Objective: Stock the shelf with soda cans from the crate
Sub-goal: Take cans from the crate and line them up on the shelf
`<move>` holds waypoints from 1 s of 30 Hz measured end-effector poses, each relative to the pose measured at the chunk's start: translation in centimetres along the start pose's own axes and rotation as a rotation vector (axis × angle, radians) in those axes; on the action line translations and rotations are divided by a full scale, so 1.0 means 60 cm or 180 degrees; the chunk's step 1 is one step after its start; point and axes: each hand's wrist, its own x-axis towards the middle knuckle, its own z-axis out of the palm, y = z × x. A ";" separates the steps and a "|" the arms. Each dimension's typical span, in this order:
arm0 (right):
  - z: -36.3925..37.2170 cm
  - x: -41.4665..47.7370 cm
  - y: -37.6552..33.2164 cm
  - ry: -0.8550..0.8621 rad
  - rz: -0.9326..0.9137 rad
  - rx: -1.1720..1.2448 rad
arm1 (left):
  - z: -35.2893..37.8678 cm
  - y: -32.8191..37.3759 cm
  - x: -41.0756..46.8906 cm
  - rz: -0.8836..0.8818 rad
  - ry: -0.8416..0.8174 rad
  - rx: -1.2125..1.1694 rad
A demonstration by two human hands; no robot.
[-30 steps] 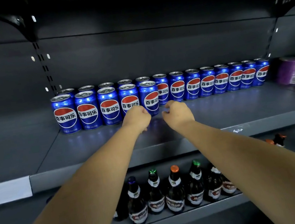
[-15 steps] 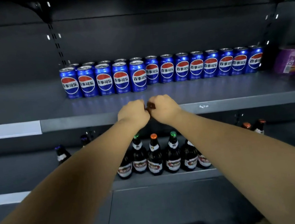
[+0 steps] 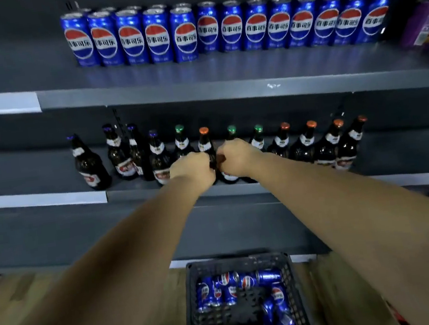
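A double row of soda cans (image 3: 231,26) lines the upper shelf (image 3: 199,88); more lie jumbled in the crate (image 3: 236,261) on the floor. The left hand (image 3: 192,169) and right hand (image 3: 237,159) hover side by side before the beer bottles (image 3: 306,145), fingers curled under (whether they hold anything, I cannot tell). The step is probably fetching more cans, so both hands must drop to the crate, clear of the bottles. A purple packet (image 3: 426,25) sits beside the row.

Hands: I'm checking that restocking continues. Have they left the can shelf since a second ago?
Yes: the left hand and right hand dropped from the cans to the bottles below.
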 end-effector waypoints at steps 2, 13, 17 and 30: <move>0.024 -0.003 0.004 -0.0180 0.0050 0.0084 | 0.025 -0.008 -0.010 -0.0041 -0.0154 -0.0040; 0.195 -0.011 -0.025 -0.1601 0.0014 -0.0195 | 0.165 -0.056 -0.053 0.0042 -0.1141 -0.0024; 0.255 -0.008 -0.010 -0.1800 0.0091 -0.0151 | 0.238 -0.061 -0.052 -0.0026 -0.1558 -0.0320; 0.473 -0.050 0.107 -0.2318 0.0696 0.0576 | 0.465 -0.126 -0.121 -0.0375 -0.2951 -0.0841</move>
